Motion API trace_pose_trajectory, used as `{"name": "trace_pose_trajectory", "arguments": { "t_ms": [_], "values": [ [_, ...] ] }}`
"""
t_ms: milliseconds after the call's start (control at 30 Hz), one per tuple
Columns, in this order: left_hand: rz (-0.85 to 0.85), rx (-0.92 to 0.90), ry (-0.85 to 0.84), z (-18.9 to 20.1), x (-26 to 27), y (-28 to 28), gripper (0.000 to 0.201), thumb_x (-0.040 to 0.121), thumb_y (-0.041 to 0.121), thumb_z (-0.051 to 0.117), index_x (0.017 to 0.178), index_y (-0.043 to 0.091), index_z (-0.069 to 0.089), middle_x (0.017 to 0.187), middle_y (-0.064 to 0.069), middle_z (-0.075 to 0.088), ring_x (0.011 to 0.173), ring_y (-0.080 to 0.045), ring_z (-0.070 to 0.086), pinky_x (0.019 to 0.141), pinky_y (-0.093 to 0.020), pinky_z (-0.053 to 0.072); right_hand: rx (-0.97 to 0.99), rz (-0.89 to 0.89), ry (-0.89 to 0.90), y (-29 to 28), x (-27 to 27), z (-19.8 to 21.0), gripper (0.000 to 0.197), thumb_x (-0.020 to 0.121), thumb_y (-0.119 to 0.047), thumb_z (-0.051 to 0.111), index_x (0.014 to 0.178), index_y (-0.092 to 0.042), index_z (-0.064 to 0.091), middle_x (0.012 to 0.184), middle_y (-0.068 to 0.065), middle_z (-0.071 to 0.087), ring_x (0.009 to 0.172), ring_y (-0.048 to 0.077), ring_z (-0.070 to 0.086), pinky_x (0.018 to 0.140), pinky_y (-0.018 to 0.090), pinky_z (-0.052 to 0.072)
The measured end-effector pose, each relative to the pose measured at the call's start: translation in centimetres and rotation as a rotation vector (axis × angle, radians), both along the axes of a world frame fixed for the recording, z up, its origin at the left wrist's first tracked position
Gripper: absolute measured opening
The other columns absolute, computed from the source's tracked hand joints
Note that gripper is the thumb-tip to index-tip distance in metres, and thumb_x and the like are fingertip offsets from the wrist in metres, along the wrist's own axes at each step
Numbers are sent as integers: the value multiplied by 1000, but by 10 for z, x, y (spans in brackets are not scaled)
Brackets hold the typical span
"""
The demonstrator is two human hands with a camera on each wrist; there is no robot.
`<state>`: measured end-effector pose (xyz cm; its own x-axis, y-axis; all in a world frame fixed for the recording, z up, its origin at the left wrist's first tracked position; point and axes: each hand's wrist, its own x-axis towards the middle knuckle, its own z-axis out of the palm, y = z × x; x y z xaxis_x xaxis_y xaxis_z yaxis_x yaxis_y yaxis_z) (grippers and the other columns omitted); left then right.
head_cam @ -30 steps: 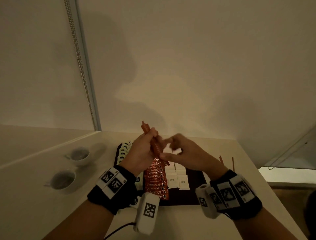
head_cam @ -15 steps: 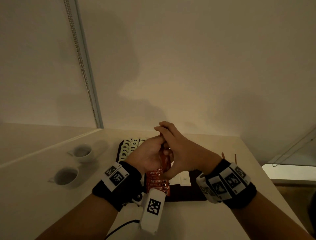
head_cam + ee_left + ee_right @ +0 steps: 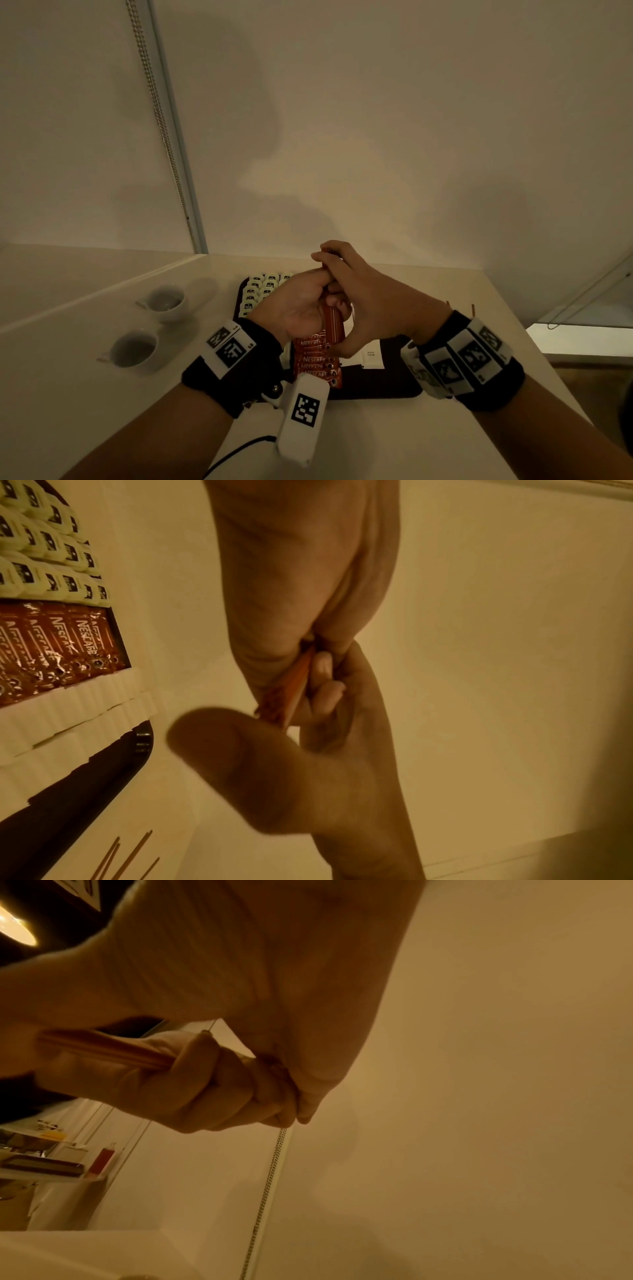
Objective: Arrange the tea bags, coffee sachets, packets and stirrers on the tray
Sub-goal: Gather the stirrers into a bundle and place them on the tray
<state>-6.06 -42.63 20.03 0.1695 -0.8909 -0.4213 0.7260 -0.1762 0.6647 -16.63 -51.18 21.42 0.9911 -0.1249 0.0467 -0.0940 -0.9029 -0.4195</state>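
Above the dark tray (image 3: 376, 389), both hands meet around a small bundle of red coffee sachets (image 3: 334, 325) held upright. My left hand (image 3: 310, 294) grips the bundle from the left, fingers curled round it. My right hand (image 3: 356, 291) clasps it from the right, fingers over the top end and thumb at the lower end. The left wrist view shows the bundle's edge (image 3: 291, 685) squeezed between the two hands. On the tray lie a row of Nescafe sachets (image 3: 317, 359), pale tea bags (image 3: 260, 287) and white packets (image 3: 371, 356). Thin stirrers (image 3: 472, 310) lie on the table right of the tray.
Two white cups (image 3: 168, 301) (image 3: 135, 349) stand on the table left of the tray. A bead chain (image 3: 161, 120) hangs by the window frame at the back left. The wall stands close behind the tray. The table's right edge (image 3: 534, 346) runs just past the stirrers.
My right hand has moved left and closed onto the sachet bundle that the left hand held alone. The bundle has swung from tilted to upright and come lower over the tray.
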Motion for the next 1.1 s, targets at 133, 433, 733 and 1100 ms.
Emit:
{"name": "trace_pose_trajectory", "arguments": {
  "t_ms": [133,433,733,1100],
  "values": [
    [1,-10,2,0,3,0,26,97,12,44,72,11,50,46,3,40,36,-6,33,40,-17,37,-11,8,23,1,2,2,132,49,-44,90,148,-8,12,148,0,6,133,18,30,105,28,42],
    [34,-56,-45,-3,2,0,27,97,11,43,72,10,53,48,2,39,38,-6,34,41,-17,38,0,18,-82,-4,7,-5,119,50,-40,91,144,-7,25,142,3,14,126,18,35,100,22,44],
    [45,-99,-289,-24,17,-15,30,99,25,43,73,12,52,65,0,54,60,-12,52,64,-26,45,497,-298,-138,-34,13,-12,104,59,-50,82,142,-29,23,145,-8,24,138,10,25,107,17,27],
    [-80,8,-526,-68,33,-45,19,97,34,43,101,21,56,111,-3,61,102,-15,59,79,-28,51,1177,-355,91,-41,34,-70,26,99,-14,41,120,-28,50,121,3,61,109,14,62,92,27,51]
  ]
}}
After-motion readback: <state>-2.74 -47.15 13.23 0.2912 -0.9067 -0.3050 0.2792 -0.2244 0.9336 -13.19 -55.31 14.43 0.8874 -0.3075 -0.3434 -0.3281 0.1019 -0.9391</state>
